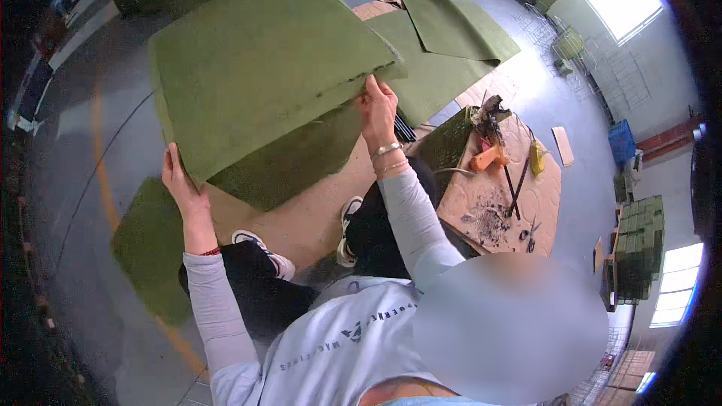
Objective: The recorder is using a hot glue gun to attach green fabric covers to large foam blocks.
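A large olive-green sheet (263, 60), stiff-looking and slightly tilted, spans the space in front of me. My left hand (184, 183) grips its near left corner, the thumb lying on top. Farther right, my right hand (378, 111) pinches the sheet's right-hand edge, beside a line of dark, smeared spots. Under the sheet stands a green box-like block (286, 158), partly hidden by it. Whether the sheet is joined to this block I cannot tell. The fingers beneath the sheet are hidden on both hands.
At right, a padded board (538, 203) bears an orange-handled glue gun (490, 159), black sticks (519, 189), a yellow tool (537, 156) and scissors (531, 234). More green sheets (451, 30) lie beyond. A green piece (150, 248) rests on the floor at left.
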Motion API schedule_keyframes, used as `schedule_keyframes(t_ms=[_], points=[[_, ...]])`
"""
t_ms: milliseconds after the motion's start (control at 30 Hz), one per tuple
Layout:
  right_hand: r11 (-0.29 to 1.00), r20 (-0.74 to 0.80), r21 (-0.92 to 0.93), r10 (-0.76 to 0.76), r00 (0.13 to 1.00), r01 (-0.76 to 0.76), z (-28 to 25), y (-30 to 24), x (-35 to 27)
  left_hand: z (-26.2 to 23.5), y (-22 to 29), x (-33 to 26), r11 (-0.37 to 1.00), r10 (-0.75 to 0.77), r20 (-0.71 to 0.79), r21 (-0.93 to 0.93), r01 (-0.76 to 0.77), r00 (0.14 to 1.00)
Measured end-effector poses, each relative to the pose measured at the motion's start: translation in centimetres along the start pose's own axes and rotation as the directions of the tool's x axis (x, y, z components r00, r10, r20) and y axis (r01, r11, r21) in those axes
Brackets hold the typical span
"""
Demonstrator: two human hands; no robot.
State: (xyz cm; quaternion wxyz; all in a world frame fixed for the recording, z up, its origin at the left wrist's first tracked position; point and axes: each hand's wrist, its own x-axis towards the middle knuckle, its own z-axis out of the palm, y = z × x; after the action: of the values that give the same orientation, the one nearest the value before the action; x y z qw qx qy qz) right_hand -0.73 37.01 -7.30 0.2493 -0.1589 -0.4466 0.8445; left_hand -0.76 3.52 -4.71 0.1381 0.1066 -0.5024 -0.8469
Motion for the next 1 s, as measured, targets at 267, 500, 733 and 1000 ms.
schedule_keyframes(t_ms=[267,500,733,1000], points=[[0.996,0.261,-0.064,0.078,0.962,-0.063,0.9,1.3,-3.5,-1.2,-0.5,0.4,1.000,0.003,-0.019,-0.008,-0.003,1.000],[0.998,0.153,-0.058,0.025,0.988,-0.016,2.8,2.4,-3.8,-1.4,-1.2,1.1,0.996,0.012,0.037,-0.089,-0.009,0.999],[0.981,0.207,-0.087,0.190,0.960,-0.176,3.3,2.4,-6.8,-1.4,-1.1,0.6,0.998,0.039,0.032,-0.040,-0.038,0.999],[0.995,0.225,-0.024,0.102,0.969,-0.100,5.1,4.4,-7.2,-0.5,-0.7,0.4,0.996,0.039,0.048,-0.080,-0.035,0.998]])
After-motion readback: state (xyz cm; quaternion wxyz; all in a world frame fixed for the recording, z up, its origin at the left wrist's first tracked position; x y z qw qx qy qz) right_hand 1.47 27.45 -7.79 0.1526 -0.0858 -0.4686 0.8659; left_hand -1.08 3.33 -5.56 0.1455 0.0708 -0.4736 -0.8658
